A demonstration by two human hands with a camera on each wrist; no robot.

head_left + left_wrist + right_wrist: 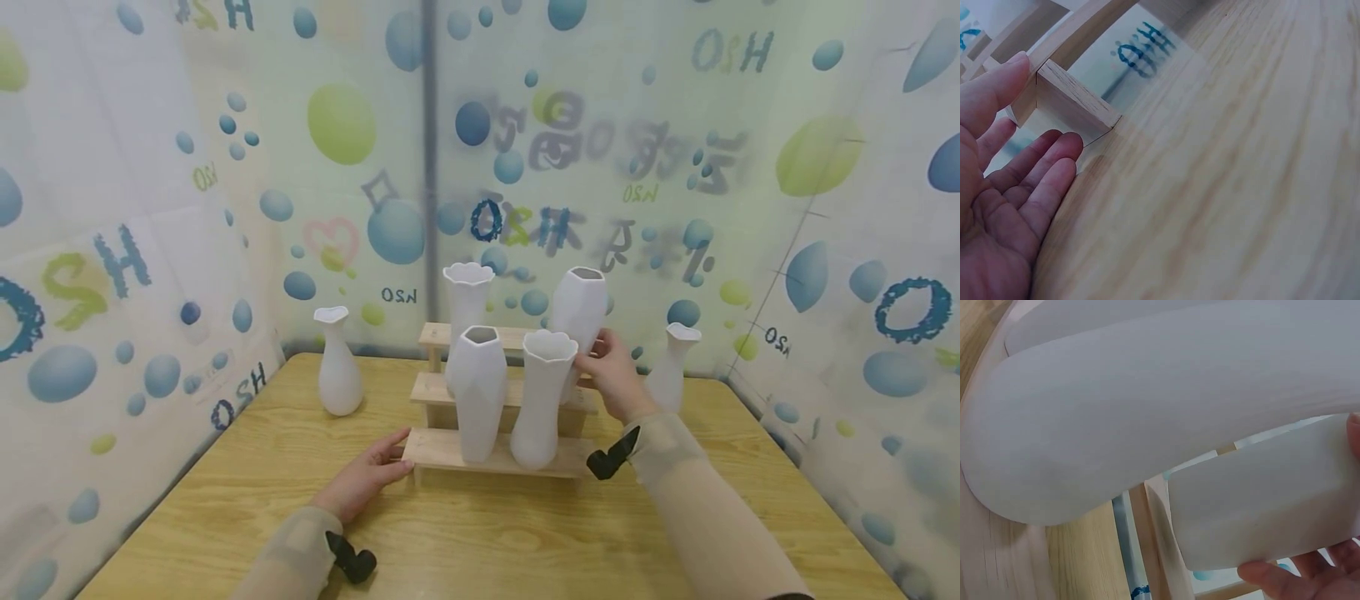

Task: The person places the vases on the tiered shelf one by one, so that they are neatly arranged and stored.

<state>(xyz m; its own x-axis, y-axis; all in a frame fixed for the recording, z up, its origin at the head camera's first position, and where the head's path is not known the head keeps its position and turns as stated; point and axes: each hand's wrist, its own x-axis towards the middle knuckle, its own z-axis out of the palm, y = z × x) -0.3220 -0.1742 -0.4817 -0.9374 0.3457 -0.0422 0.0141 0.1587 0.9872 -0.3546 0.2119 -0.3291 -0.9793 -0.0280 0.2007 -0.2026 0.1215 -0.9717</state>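
One right hand (617,382) gripping vase (579,304), left hand (365,479) touching stand (435,448), woodgrain table (480,537), bubble-patterned walls (270,75)

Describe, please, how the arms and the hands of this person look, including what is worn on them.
The left sleeve and right sleeve are long and beige. Near each cuff sits a small black device with a rounded end. The left hand and right hand wear no gloves, and no rings show.

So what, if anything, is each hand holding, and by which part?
The right hand holds the rear faceted vase by its lower half; the left hand touches the wooden stand.
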